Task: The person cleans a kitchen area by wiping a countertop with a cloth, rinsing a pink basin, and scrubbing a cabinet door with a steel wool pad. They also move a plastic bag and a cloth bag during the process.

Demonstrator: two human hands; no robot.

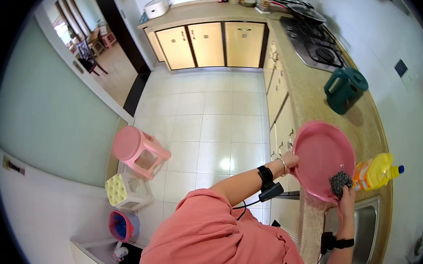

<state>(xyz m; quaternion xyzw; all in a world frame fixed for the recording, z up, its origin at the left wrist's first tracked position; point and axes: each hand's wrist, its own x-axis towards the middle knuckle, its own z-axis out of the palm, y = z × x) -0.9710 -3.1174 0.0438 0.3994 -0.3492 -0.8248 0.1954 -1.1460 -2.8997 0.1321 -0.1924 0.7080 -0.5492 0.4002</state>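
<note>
A pink plastic basin (319, 154) is tilted over the front edge of the counter, its inside facing up. Its near rim is gripped by my left hand (291, 162). My right hand (346, 200) holds a dark grey steel wool scrubber (340, 183), pressed to the basin's inner wall by the rim at the sink side. A yellow dish soap bottle (378, 172) with a blue cap stands right behind the basin. The steel sink (367, 227) lies partly under my right forearm.
A green electric kettle (346, 89) and a gas stove (314, 44) with a lidded pan (306, 13) line the counter (306, 99). On the tiled floor behind stand a pink stool (139, 150), a white stool (131, 191) and a bucket (124, 226). Cabinet handles (280, 147) protrude below.
</note>
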